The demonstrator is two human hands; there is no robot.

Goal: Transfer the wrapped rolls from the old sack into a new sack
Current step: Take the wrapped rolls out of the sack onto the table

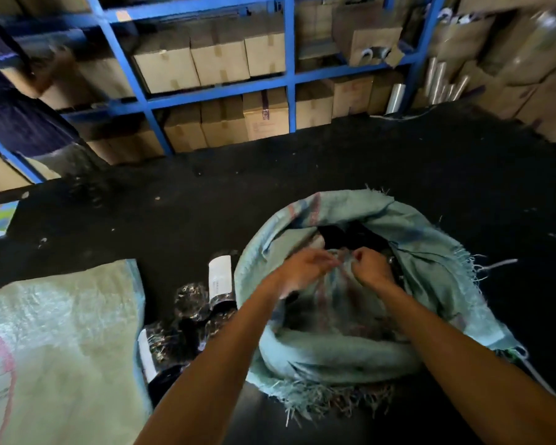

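Two sacks show: a frayed teal old sack (318,358) and a pale green new sack (61,332). About three wrapped rolls (220,279) lie between them. Two hands are in view: left hand (302,268), right hand (369,263).

View: one only, head-worn, wide-angle; you share no overlap with any other.
Origin: your head, above the sack (360,358).
Facing: forward and steeply down, along both your forearms.
Nearness: close; left hand (299,271) and right hand (371,268) sit mid-frame.
Far field: floor (270,187), then blue racking (289,81) across the top.
Edges: bent by the lens, blurred at right.
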